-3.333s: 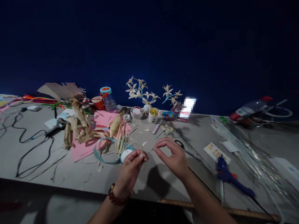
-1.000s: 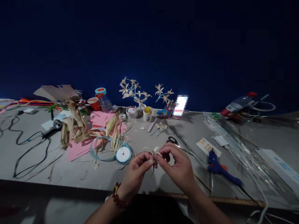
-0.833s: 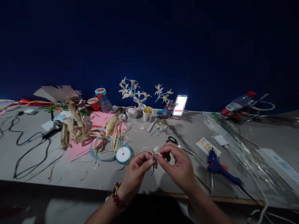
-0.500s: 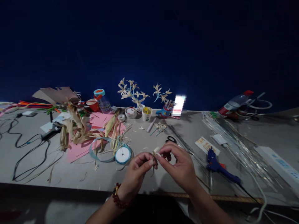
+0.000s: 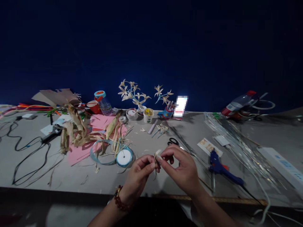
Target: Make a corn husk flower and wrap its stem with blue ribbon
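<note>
My left hand [image 5: 139, 175] and my right hand [image 5: 181, 168] meet above the near edge of the grey table [image 5: 38, 170]. Both pinch one small pale husk flower [image 5: 157, 157] between thumb and fingertips, with its thin stem hanging down below them. A beaded bracelet [image 5: 119, 200] sits on my left wrist. Just left of my hands lies a blue ribbon spool [image 5: 124, 157] with its ribbon looped out. Black scissors [image 5: 173, 142] lie just beyond my right hand.
Dried corn husks [image 5: 78, 132] lie on pink paper [image 5: 81, 150] at left, beside black cables [image 5: 28, 157]. A blue glue gun [image 5: 221, 168] and a bundle of thin wires [image 5: 189, 148] lie at right. Finished husk flowers [image 5: 132, 94], cups and a jar [image 5: 103, 101] line the back edge.
Since 3.3 s ago my hands have come together: then only the left pinched the husk piece, now both grip it. Over the last second they have barely moved.
</note>
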### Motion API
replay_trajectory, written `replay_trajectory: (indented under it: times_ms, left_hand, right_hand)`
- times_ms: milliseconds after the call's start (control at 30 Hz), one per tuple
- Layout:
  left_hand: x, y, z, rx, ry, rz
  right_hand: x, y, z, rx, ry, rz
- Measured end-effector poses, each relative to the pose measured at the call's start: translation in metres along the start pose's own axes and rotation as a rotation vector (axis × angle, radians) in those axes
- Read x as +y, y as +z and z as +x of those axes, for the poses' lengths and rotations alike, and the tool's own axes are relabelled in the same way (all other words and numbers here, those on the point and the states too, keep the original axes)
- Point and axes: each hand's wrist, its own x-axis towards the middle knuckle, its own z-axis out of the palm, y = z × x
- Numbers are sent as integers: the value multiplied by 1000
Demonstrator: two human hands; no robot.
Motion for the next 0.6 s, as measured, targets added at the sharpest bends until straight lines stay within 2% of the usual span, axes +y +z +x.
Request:
replay_trajectory:
  times_ms: [167, 233, 400, 500, 600]
  left_hand:
    - [-6, -6, 0, -7, 37, 80]
    - [-8, -8, 0, -2, 117, 185]
    - [-6, -8, 0, 39, 437, 580]
    - [-5, -9, 0, 27, 547, 647]
    - [-8, -12, 1, 29, 585, 655]
  right_hand:
    - [0, -3, -2, 8, -18, -6]
    - [1, -5, -5, 8, -21, -4]
    - [3, -7, -12, 23, -28, 22]
    - [3, -4, -15, 21, -23, 43]
    - [2, 0, -17, 16, -15, 70]
